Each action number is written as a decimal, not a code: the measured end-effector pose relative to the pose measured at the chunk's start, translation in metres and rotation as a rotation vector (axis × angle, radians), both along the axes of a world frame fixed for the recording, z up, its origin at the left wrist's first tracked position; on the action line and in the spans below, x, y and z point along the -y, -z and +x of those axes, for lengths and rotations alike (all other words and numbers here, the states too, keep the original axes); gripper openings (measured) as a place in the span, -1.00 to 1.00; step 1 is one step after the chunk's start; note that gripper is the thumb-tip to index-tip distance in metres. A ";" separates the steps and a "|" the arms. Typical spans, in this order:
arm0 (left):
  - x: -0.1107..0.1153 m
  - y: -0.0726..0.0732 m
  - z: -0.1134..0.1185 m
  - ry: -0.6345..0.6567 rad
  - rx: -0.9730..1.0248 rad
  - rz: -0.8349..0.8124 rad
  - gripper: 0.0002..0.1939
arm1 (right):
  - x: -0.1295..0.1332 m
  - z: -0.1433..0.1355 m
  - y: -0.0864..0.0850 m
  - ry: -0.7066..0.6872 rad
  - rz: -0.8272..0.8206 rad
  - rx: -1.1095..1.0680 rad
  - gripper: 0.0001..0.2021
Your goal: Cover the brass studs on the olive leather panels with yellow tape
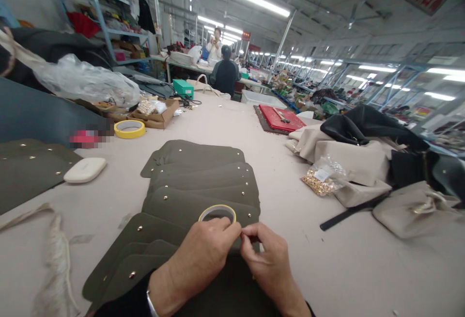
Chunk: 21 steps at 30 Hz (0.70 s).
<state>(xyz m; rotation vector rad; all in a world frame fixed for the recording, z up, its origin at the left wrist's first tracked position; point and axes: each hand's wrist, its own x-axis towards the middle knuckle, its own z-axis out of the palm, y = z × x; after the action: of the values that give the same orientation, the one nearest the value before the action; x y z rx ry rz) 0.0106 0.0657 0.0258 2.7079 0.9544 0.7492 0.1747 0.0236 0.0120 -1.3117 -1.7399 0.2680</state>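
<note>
My left hand [204, 250] is closed around a narrow roll of yellow-edged tape [216, 207], which stands up above its knuckles. Thumb and forefinger of my right hand [268, 254] are pinched together right against the left fingertips. What lies in that pinch, probably too thin to show, I cannot make out. Under both hands spreads an overlapping row of olive-green panels [203, 177] with rounded corners and small gold-coloured studs. A dark piece of the same sort lies below my wrists, partly hidden by them.
A wider yellow tape roll [130, 129], a white rounded case [85, 170] and a carton of small parts [160, 116] are on the left. At right lie a bag of gold fittings [322, 177], beige bags [350, 162] and a hammer [281, 116] on a red board [267, 117]. People work beyond.
</note>
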 end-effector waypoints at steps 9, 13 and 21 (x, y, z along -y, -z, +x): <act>0.017 0.013 0.016 0.108 0.093 0.119 -0.79 | -0.014 0.020 0.016 0.142 -0.590 -0.653 -0.82; 0.012 0.022 0.018 -0.013 -0.075 0.072 -0.86 | -0.025 0.044 0.025 0.126 -0.718 -0.668 -0.66; 0.006 0.036 0.021 -0.027 -0.300 -0.019 -0.96 | -0.034 0.042 0.027 0.161 -0.668 -0.247 -0.70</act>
<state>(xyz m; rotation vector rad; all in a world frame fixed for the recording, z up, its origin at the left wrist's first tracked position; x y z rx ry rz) 0.0317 0.0597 -0.0101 2.8481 1.0532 0.3390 0.2166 0.0574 -0.0155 -1.7851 -1.3668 0.9353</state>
